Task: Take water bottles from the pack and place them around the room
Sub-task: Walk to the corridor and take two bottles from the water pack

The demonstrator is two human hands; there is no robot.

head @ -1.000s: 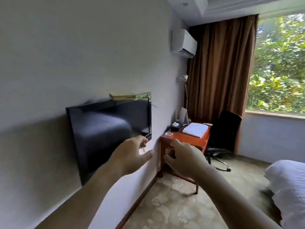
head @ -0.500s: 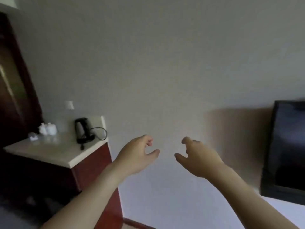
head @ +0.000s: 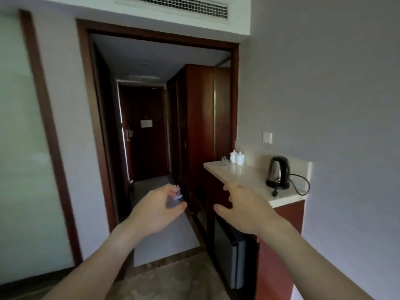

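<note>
Both arms reach forward at chest height, facing a dark-framed doorway into a hallway. My left hand [head: 158, 211] has loosely curled fingers and holds nothing. My right hand [head: 244, 211] is spread, thumb apart, also holding nothing, in front of the counter's corner. A small blue-and-white thing [head: 178, 193] shows on the hallway floor just past my left fingertips; it is too blurred and too hidden to tell whether it is the bottle pack. No water bottle is plainly visible.
A beige counter [head: 244, 176] on a red cabinet stands to the right, with a black kettle [head: 279, 173] and two white jars [head: 237, 158]. A small fridge [head: 229, 252] sits below. A dark wardrobe [head: 201, 126] lines the hallway, which ends at a door [head: 147, 135].
The view has swung left, from the desk and wall TV, past the bare wall, to the hallway doorway. Both hands stay held out in front, holding nothing.
</note>
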